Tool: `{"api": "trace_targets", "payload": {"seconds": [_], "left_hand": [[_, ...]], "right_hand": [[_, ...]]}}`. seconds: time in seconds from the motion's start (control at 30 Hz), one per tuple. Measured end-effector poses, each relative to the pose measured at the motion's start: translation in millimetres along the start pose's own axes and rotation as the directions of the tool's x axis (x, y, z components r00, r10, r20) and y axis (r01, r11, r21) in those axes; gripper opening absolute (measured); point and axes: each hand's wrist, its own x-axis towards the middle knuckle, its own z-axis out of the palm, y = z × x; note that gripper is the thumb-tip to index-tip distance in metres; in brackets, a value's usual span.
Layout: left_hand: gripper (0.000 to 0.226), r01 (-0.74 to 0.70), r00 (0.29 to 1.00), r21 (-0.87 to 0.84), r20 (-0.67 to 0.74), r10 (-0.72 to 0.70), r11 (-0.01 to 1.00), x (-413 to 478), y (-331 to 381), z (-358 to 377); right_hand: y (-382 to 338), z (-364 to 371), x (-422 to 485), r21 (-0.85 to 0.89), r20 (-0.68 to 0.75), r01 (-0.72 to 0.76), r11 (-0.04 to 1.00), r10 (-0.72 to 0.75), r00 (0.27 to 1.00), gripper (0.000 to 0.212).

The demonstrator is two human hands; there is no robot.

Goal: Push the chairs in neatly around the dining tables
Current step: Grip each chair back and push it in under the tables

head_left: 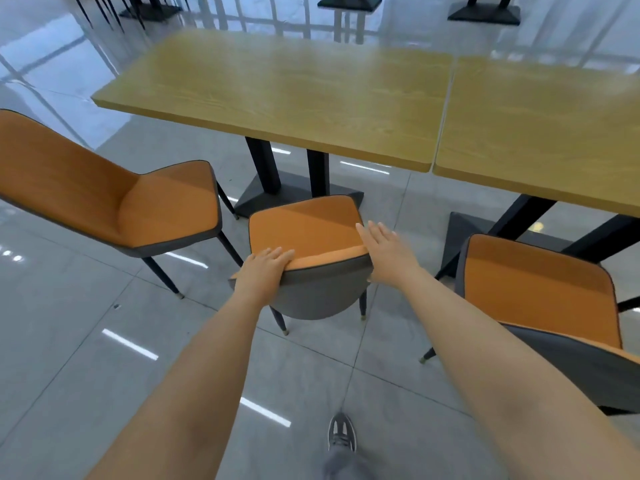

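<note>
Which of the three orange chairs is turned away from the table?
The left chair: its seat points sideways, across the table's front. The middle chair, under the left hand, and the right chair both face the table.

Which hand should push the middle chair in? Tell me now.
Left. The left hand already lies on the backrest top of the middle chair, fingers curled over its edge. The right hand is flat and open at its corner, gripping nothing.
</note>
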Motion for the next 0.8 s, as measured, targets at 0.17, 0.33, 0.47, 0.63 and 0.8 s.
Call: {"api": "trace_targets", "payload": {"seconds": [0.17,0.33,0.47,0.63,0.8], "left_hand": [[0.056,-0.071,0.992,-0.137,0.093,0.084,0.988,7.8,-7.6,-5.9],[0.05,-0.16,0.977,-0.171,0.11,0.18,0.972,8.1,-13.0,-8.9],[0.057,-0.21,0.967,-0.141,0.116,0.227,0.968,9.5,-33.2,-9.4],[0.063,-0.293,0.945,-0.111,0.116,0.305,0.95,7.2,-65.1,-13.3],[0.06,-0.383,0.908,-0.091,0.147,0.393,0.919,8.0,-90.6,-18.2]], "right_hand": [[3.4,-3.2,14.1,-0.004,-0.045,0.006,1.0,-0.006,0.999,0.033],[-3.9,-2.2,8.4,0.041,-0.088,-0.034,0.999,0.038,0.995,0.015],[-23.7,2.9,0.9,0.104,-0.077,-0.084,0.991,0.093,0.993,0.006],[-59.5,13.8,-14.4,0.134,-0.084,-0.168,0.977,0.18,0.98,0.012],[-92.3,23.7,-24.0,0.145,-0.107,-0.254,0.956,0.27,0.957,0.011]]}}
